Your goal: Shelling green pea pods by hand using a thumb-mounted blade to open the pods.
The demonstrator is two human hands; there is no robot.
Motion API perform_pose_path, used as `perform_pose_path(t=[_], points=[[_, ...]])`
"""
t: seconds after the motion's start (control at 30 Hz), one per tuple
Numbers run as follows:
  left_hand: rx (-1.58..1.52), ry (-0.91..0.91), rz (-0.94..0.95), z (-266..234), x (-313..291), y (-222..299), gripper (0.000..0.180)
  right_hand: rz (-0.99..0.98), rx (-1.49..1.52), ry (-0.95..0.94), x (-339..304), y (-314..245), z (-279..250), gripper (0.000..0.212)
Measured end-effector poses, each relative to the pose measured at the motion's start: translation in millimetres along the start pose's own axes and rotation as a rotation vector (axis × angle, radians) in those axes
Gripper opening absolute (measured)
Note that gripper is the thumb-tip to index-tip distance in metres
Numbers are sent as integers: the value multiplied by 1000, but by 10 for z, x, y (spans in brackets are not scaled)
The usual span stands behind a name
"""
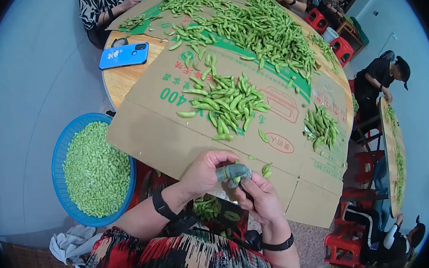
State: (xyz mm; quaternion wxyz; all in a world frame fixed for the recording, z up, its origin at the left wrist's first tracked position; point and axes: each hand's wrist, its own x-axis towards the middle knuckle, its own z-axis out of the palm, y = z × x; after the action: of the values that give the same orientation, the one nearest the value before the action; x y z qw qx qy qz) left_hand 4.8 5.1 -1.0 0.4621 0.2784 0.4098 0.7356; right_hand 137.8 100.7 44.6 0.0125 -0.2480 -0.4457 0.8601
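Grey-blue floor [24, 88] spreads out on the left side of the room. Next to it is a big round wooden desk [120, 86], with flat brown cardboard [148, 124] laid over most of its top. A blue basket [59, 166] sits low on the left, beside the desk, full of small green beans [96, 168].

On the far part of the cardboard lies a big heap of pods [266, 29]. A middle heap [232, 102] is closer, straight ahead of the hands, and its near edge is a bit closer to the left hand [207, 174]. Its pods point many ways, but one at the near edge lies left to right. A side heap [322, 128] is off to the right, on the side of the right hand [262, 196].

Both hands meet at the near edge of the cardboard. Their fingers are pinched together around one green pod [237, 179]. Fingers hide most of it, so I cannot tell which way its long side points. Grey-green covers [232, 171] wrap some left fingertips.
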Motion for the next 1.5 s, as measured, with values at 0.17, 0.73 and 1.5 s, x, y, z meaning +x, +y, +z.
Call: perform_pose_path(t=[0.17,0.73,1.5], points=[[-192,-62,-124,-30,-15,105,13,38,76,-12,41,32,42,17],[247,-52,-84,-150,51,242,36,-414,-665,420,241,-34,56,13],[-227,203,-5,-514,-97,362,16,-481,-1896,305,766,-450,202,27]])
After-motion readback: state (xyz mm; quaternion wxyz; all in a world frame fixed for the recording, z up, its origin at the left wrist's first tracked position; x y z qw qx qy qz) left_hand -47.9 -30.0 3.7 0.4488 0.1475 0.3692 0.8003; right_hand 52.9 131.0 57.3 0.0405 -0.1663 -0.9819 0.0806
